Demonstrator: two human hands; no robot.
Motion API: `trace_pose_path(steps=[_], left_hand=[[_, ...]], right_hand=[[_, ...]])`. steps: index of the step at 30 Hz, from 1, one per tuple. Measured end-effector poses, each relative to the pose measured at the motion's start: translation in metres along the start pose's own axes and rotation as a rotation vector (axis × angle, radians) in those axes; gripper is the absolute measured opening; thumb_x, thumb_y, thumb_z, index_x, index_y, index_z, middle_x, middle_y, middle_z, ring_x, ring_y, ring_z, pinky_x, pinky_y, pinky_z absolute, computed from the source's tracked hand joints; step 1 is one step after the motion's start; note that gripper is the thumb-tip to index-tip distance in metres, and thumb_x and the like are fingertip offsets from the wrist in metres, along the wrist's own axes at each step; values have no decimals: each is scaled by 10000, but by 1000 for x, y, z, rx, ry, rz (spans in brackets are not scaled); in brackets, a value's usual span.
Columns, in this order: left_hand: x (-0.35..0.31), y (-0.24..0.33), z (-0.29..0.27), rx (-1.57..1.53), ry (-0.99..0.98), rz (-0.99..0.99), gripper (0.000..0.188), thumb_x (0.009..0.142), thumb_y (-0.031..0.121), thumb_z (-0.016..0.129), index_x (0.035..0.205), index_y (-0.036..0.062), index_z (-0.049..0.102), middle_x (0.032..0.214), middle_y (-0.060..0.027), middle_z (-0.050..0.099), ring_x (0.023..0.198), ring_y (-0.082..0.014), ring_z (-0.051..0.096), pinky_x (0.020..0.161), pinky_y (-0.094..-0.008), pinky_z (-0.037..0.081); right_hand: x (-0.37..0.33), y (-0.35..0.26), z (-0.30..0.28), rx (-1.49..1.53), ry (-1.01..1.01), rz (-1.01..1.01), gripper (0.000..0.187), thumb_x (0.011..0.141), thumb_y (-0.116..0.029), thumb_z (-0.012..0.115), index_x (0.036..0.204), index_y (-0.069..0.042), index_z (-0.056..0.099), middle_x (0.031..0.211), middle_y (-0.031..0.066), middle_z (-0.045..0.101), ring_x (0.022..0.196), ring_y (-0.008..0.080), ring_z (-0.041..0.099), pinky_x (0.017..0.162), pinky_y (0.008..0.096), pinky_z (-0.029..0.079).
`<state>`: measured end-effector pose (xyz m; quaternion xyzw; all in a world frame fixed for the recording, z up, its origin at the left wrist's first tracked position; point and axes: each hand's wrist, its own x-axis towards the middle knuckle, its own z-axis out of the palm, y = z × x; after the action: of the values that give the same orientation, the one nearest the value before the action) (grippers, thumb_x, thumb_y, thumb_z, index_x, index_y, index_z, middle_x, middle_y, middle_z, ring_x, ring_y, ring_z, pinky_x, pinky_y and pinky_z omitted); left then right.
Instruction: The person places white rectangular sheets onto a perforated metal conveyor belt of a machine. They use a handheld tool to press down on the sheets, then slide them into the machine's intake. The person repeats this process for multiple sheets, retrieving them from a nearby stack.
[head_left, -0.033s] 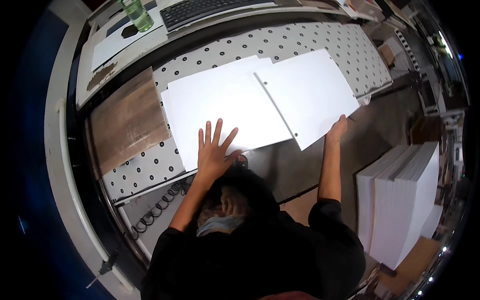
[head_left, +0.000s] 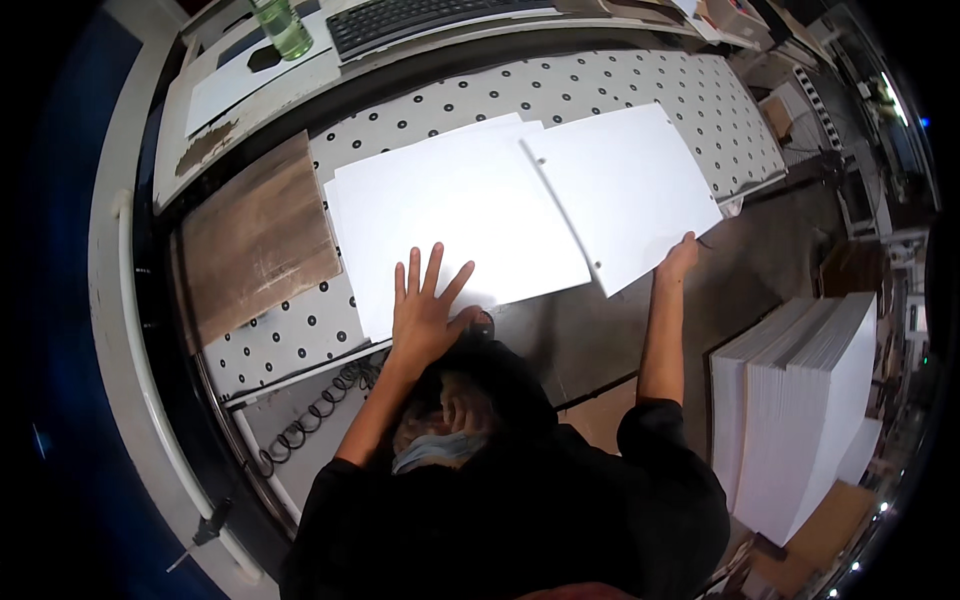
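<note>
Large white sheets (head_left: 450, 200) lie stacked, slightly askew, on a pale work table (head_left: 270, 350) dotted with black holes. My left hand (head_left: 426, 310) rests with fingers spread on the near-left part of those sheets. Farther right, my right hand (head_left: 678, 258) grips the near-right edge of another white sheet (head_left: 630, 190). That sheet sits at an angle beside the stack, its left edge lifted a little and throwing a thin shadow. A small dark mark shows near each end of that edge. My right fingers under the sheet are hidden.
A brown wooden board (head_left: 255, 240) lies at the table's left end. Behind, a shelf carries a black keyboard (head_left: 430, 22) and a green bottle (head_left: 283, 30). A tall stack of white sheets (head_left: 790, 400) stands at the lower right. A coiled black cable (head_left: 310, 420) hangs below the table's front edge.
The sheet in my right hand has shifted slightly to the right, away from the stack's middle. My left hand stays spread in nearly the same place.
</note>
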<state>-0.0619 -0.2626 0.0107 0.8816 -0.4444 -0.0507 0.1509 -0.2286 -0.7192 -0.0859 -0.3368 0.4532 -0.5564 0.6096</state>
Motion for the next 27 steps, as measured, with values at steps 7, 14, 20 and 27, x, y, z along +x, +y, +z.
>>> trace_pose_path(steps=[7, 14, 20, 27], left_hand=[[-35, -7, 4, 8, 17, -54, 645, 953, 623, 560, 1521, 326, 485, 1685, -162, 196, 1519, -503, 167, 1183, -679, 143], [-34, -5, 4, -22, 8, -59, 646, 949, 632, 557, 1519, 336, 486, 1683, -160, 209, 1522, -495, 171, 1184, -675, 143], [-37, -1, 6, -25, 32, -54, 649, 966, 652, 507, 1518, 310, 491, 1673, -177, 223, 1523, -491, 171, 1189, -679, 134], [-43, -17, 7, -162, 63, -38, 762, 979, 745, 318, 1498, 225, 519, 1635, -252, 252, 1503, -510, 202, 1204, -654, 134]], right_hand=[[78, 12, 21, -182, 78, -100, 316, 970, -179, 470, 990, 121, 564, 961, 154, 632, 790, 274, 619, 723, 431, 557], [114, -11, 12, -974, 45, -255, 536, 925, -394, 567, 952, 136, 646, 898, 251, 687, 812, 346, 656, 847, 441, 525], [-6, -74, 26, -1238, -416, -382, 538, 933, -423, 648, 1266, 0, 677, 1156, 229, 716, 1092, 381, 678, 965, 450, 508], [-74, -14, 60, -1368, -789, -897, 604, 945, -432, 678, 1479, -193, 527, 1562, 231, 401, 1422, 480, 375, 1137, 563, 351]])
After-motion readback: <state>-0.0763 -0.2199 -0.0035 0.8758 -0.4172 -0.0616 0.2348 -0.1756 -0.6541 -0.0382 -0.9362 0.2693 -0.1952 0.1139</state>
